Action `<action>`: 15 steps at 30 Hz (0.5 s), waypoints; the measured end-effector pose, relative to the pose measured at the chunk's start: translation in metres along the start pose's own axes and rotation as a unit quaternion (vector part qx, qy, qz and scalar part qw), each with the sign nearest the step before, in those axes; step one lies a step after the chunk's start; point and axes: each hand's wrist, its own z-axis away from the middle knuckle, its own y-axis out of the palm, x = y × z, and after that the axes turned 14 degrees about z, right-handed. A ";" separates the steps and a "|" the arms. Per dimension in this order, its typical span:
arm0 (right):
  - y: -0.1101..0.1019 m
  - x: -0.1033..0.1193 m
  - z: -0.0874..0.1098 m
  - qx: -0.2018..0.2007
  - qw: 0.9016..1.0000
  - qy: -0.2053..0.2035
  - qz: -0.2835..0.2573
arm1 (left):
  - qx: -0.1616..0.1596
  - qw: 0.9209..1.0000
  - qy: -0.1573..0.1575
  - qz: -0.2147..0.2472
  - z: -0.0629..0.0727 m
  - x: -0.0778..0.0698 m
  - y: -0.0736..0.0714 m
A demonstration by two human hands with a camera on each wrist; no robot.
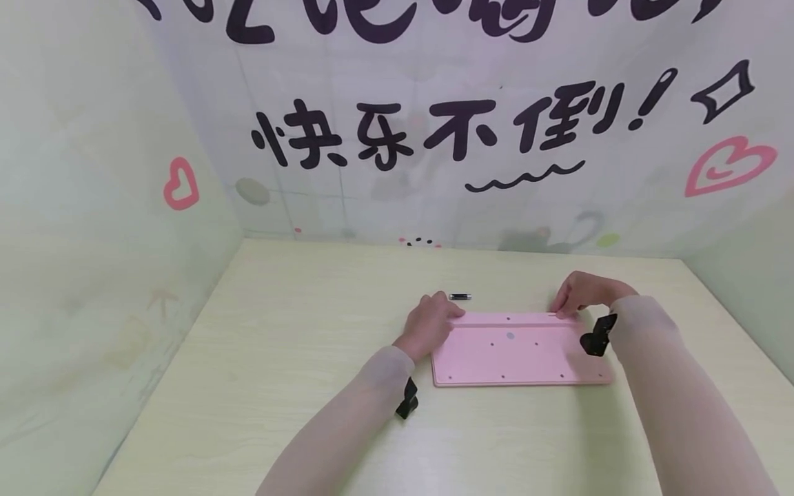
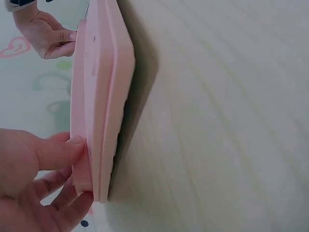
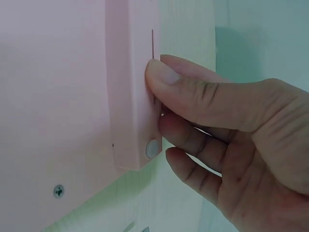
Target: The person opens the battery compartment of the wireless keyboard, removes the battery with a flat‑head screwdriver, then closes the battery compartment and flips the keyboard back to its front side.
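A pink keyboard (image 1: 521,355) lies with its screwed underside facing up, and in the left wrist view key edges show beneath its tilted body (image 2: 99,96). My left hand (image 1: 428,324) grips the raised ridge at its far left corner, thumb on top and fingers around the end. At the ridge's right end my right hand (image 1: 583,293) pinches the far edge. The right wrist view shows that thumb (image 3: 164,77) over a thin slit, close to a round pale foot (image 3: 152,148); the fingers behind the edge are partly hidden.
Just beyond the keyboard, near my left hand, a black battery (image 1: 460,297) with silvery ends lies on the pale wooden table (image 1: 279,344). Behind stands a white wall covering (image 1: 372,200) with black lettering; side walls (image 1: 93,241) flank the table.
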 end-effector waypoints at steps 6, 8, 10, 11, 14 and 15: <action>0.006 0.001 0.005 -0.045 0.999 -0.013 -0.002 | -0.001 1.000 0.000 -0.008 0.001 -0.001 -0.001; 0.009 0.002 0.007 -0.060 0.998 -0.020 0.000 | -0.001 1.000 -0.001 -0.004 0.001 -0.001 -0.001; 0.012 0.003 0.009 -0.074 0.997 -0.027 0.006 | -0.003 1.000 -0.002 0.000 0.002 -0.001 -0.001; 0.013 0.003 0.010 -0.082 0.996 -0.030 0.011 | -0.003 1.000 -0.003 0.002 0.002 -0.001 -0.001; 0.018 0.001 0.014 -0.108 0.993 -0.028 0.022 | -0.001 1.000 -0.002 0.004 0.002 -0.001 0.000; 0.020 0.000 0.016 -0.116 0.993 -0.026 0.023 | -0.001 1.000 -0.001 0.005 0.002 -0.001 0.000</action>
